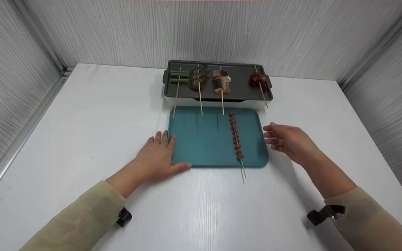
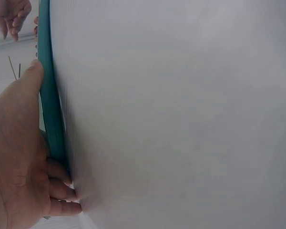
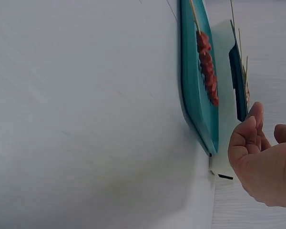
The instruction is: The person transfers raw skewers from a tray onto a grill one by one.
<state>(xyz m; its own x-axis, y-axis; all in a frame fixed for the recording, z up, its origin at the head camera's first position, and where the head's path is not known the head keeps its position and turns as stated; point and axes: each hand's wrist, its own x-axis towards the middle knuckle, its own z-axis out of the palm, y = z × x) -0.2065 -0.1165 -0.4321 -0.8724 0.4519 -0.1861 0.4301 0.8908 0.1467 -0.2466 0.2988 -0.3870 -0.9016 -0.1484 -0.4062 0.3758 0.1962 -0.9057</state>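
My left hand [image 1: 157,155] rests on the near left corner of a teal tray [image 1: 201,139], fingers spread along its side and thumb at its front edge. In the left wrist view the thumb lies against the tray's rim [image 2: 48,95]. A skewer of small red meat pieces [image 1: 236,137] lies on the tray's right part, its stick poking past the front edge. Just off the tray's right side hovers my right hand [image 1: 290,141], fingers loosely bent with nothing in them. The right wrist view shows this hand [image 3: 262,155] with the meat skewer [image 3: 207,69] beyond it.
Behind the tray stands a dark grill plate [image 1: 239,80] on a white base. Across it lie a green-stalk skewer [image 1: 179,77], a brown one [image 1: 198,77], a silver-and-orange one [image 1: 221,82] and a dark red one [image 1: 258,80]. Pale panels [image 1: 201,31] enclose the white table [image 1: 117,104].
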